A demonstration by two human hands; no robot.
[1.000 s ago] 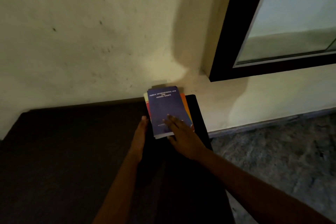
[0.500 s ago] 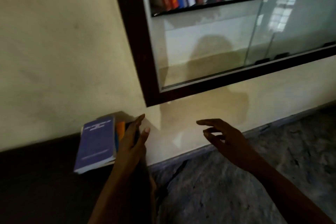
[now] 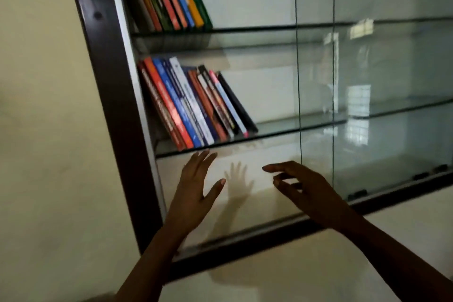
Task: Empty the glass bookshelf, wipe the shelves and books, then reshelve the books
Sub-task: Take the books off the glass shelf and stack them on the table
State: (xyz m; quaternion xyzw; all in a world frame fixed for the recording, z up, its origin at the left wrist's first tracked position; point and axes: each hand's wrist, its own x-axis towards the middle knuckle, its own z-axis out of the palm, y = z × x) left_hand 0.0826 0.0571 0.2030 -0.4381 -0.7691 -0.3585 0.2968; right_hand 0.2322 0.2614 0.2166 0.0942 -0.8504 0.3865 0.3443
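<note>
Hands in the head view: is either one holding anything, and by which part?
Nothing is held. The left hand and right hand are both empty, raised in front of the bookshelf below the books.

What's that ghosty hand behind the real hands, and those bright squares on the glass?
Head view: the ghosty shape is probably the left hand casting a shadow on the back of the bookshelf; head view: the squares are light reflected in the glass.
</note>
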